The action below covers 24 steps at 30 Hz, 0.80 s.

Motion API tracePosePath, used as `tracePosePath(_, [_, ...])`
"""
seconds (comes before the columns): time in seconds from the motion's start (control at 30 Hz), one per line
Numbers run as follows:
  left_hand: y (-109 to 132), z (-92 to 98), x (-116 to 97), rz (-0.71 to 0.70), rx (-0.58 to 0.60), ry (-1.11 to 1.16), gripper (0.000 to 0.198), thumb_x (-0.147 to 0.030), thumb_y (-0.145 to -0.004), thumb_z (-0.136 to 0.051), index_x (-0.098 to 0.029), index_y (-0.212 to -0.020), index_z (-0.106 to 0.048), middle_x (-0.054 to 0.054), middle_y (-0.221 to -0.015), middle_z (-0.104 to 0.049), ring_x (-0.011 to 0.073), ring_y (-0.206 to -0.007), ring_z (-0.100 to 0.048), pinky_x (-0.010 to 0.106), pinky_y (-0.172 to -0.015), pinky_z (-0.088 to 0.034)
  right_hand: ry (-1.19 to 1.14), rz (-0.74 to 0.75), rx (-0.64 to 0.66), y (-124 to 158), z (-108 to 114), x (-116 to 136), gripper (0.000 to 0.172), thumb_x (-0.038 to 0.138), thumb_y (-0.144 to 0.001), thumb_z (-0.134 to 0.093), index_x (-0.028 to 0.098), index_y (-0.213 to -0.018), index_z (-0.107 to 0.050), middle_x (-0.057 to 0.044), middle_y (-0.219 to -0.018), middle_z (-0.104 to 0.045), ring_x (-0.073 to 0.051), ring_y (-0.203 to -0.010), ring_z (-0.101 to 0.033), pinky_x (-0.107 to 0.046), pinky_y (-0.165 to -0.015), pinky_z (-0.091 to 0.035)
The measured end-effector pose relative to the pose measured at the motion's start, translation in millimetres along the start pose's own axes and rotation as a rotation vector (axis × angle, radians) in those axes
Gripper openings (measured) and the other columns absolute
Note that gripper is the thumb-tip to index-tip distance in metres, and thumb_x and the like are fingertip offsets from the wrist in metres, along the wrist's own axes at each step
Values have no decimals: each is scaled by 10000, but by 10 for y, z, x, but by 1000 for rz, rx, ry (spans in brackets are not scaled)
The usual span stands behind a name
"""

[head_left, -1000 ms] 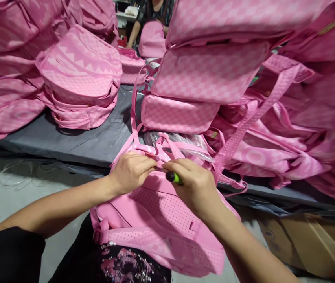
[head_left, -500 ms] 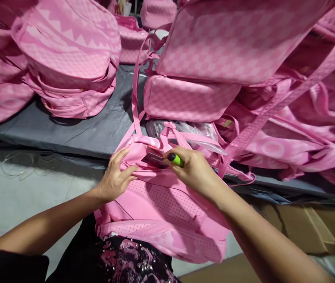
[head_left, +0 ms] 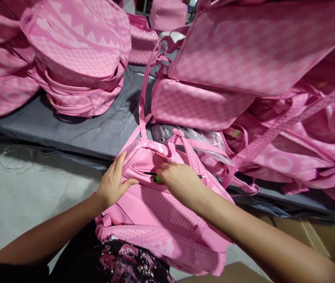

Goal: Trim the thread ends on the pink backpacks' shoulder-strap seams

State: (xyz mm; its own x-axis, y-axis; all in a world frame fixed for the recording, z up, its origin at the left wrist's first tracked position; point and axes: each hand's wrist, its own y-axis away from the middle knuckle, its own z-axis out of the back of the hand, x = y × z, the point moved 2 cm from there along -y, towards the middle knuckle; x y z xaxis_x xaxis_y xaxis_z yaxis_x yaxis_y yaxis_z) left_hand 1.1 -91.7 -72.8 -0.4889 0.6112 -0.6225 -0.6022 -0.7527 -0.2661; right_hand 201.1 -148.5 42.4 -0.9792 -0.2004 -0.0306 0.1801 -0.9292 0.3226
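Observation:
A pink backpack (head_left: 155, 200) lies on my lap against the table edge, its dotted back panel and straps facing up. My left hand (head_left: 113, 181) grips the bag's left side by the top opening, fingers along the far edge and thumb over the near rim. Over that opening, my right hand (head_left: 176, 181) is closed around a tool with a green and black handle (head_left: 157, 179). Only a bit of the handle sticks out left of the fist; a thin tip seems to show right of the wrist. The top carry handle (head_left: 152, 146) arches just beyond.
A grey-covered table (head_left: 76, 135) runs across in front. On it sit a rounded pink backpack (head_left: 79, 59), a large checkered bag (head_left: 244, 51) and heaped pink bags (head_left: 300, 153) at right. Clear plastic packaging (head_left: 203, 139) lies behind my bag. Cardboard (head_left: 309, 236) is at lower right.
My right hand has turned over and moved slightly down, so the green handle now points left rather than towards me. My left hand keeps its hold. The view has shifted slightly left.

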Motion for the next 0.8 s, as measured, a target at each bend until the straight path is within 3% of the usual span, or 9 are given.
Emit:
tracePosePath(0.07, [13, -16, 5, -13, 18, -6, 983, -398, -887, -739, -258, -1620, -99, 201, -1544, -471, 334, -1405, -523, 488, -1123, -518, -10, -58, -95, -14, 69, 86, 203, -22, -806, -604, 135, -854, -723, -87, -802, -715, -166, -613, -620, -299, -529, -218])
tracePosePath(0.17, [25, -46, -6, -38, -19, -45, 968, -220, -871, -702, -230, -1620, -88, 202, -1538, -482, 327, -1399, -531, 483, -1119, -527, -230, -166, -165, -172, 91, 215, 102, 176, -902, -636, 159, -821, -697, -49, -722, -702, -144, -581, -595, -266, -521, -258])
tracePosePath(0.23, [22, -73, -12, -54, -46, -68, 969, -146, -841, -670, -203, -1617, -91, 207, -1529, -492, 327, -1392, -539, 481, -1118, -532, -388, -229, -155, -323, 57, 270, 257, 281, -928, -629, 171, -696, -636, -22, -614, -649, -128, -535, -545, -250, -507, -273])
tracePosePath(0.3, [14, -91, -13, -68, -68, -76, 956, -129, -827, -661, -171, -1609, -114, 215, -1518, -503, 332, -1383, -547, 478, -1112, -539, -468, -279, -136, -438, 20, 300, 306, 262, -915, -618, 185, -623, -569, -3, -543, -587, -123, -502, -506, -247, -491, -268])
tracePosePath(0.4, [4, -95, -11, -75, -68, -57, 907, -152, -836, -670, -133, -1594, -172, 224, -1514, -506, 335, -1383, -545, 477, -1115, -536, -459, -319, -123, -482, 14, 332, 245, 176, -858, -607, 196, -622, -544, -5, -559, -586, -137, -521, -528, -256, -503, -279])
tracePosePath(0.53, [1, -70, 8, -78, -78, -44, 827, -227, -876, -684, -85, -1565, -250, 246, -1476, -534, 354, -1366, -556, 487, -1104, -539, -445, -368, -103, -462, 73, 405, 283, 256, -866, -610, 210, -601, -522, -11, -556, -555, -146, -518, -493, -286, -515, -254])
tracePosePath(0.7, [-6, -37, 40, -117, -44, -92, 813, -197, -882, -668, -47, -1558, -241, 290, -1470, -518, 372, -1364, -554, 492, -1077, -547, -880, -545, -80, -530, 22, 404, 370, 176, -813, -667, 202, -516, -448, 44, -492, -449, -99, -497, -415, -260, -512, -278])
tracePosePath(0.8, [-20, -18, 41, -129, -17, -119, 824, -151, -865, -654, -41, -1562, -230, 295, -1482, -506, 373, -1368, -551, 487, -1071, -545, -1048, -673, -55, -532, -54, 390, 370, 214, -828, -675, 212, -550, -431, 67, -462, -427, -86, -443, -401, -239, -461, -314])
